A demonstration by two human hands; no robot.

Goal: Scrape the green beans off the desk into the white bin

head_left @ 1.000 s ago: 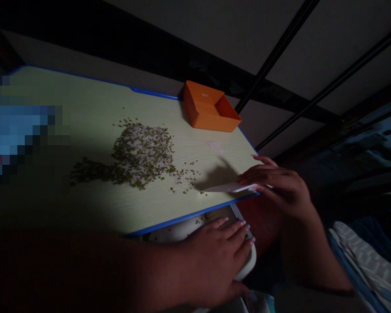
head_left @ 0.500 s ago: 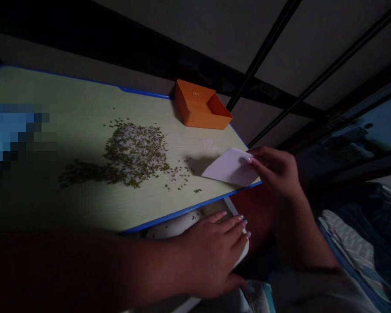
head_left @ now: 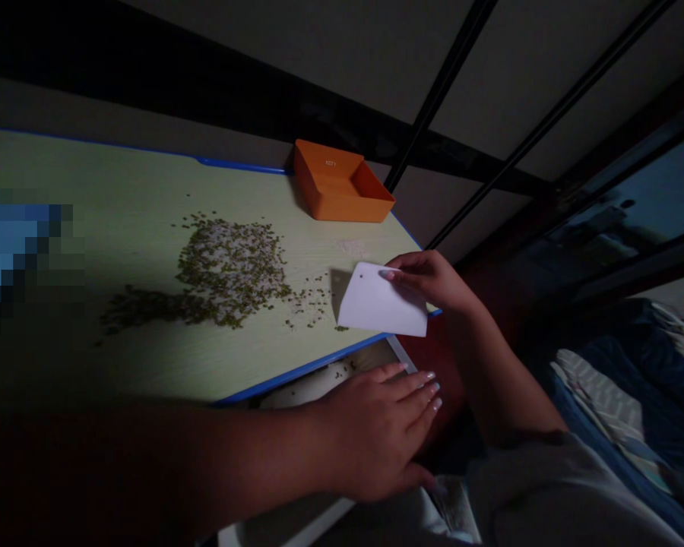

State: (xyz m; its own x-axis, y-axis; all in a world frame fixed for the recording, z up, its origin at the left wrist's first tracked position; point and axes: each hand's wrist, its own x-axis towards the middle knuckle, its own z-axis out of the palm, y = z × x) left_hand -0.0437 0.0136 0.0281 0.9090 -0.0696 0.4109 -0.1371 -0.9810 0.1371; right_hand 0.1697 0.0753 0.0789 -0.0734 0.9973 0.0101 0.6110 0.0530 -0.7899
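Observation:
My right hand [head_left: 433,281] pinches a white flat scraper card [head_left: 379,304] and holds it tilted on edge near the front right corner of the pale table [head_left: 119,205]. Just left of the card lie a few stray green beans, then a wide heap of green beans mixed with white grains [head_left: 228,266]. My left hand [head_left: 376,433] rests with its fingers spread flat on a white tray [head_left: 302,391] held under the table's front edge; a few beans lie in the tray.
An orange open box [head_left: 339,182] stands at the table's far right corner. A small patch of white grains [head_left: 350,246] lies before it. A blurred blue thing [head_left: 11,251] is at the left. Dark rails and bedding sit to the right.
My right hand has lifted the card from nearly flat to upright and carried it left toward the stray beans. The left hand stays on the tray.

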